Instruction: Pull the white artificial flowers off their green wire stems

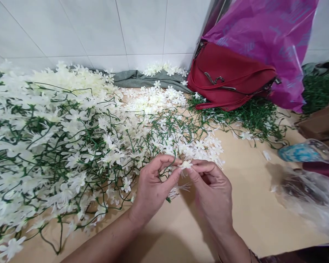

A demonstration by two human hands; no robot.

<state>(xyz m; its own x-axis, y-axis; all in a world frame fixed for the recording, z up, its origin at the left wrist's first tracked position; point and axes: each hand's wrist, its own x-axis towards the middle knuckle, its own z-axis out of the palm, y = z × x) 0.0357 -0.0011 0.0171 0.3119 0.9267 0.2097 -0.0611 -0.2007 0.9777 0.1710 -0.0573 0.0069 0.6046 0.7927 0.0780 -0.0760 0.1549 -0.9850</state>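
A small white artificial flower (185,165) is pinched between the fingertips of both hands, above the tan surface. My left hand (156,184) grips its left side with thumb and fingers, and a green stem passes by those fingers. On the flower's right side, my right hand (212,188) holds a petal edge between thumb and forefinger. Thin white stamens (183,187) show just below the fingertips. Loose white blossoms (199,146) lie right behind the hands, and green stems (178,126) are tangled beyond them.
A large heap of white flowers on green stems (57,146) fills the left. At the back right are a red handbag (230,76), a purple plastic bag (279,40) and green stems (252,113). A blue-white cup (303,151) and clear plastic bag (312,197) lie right.
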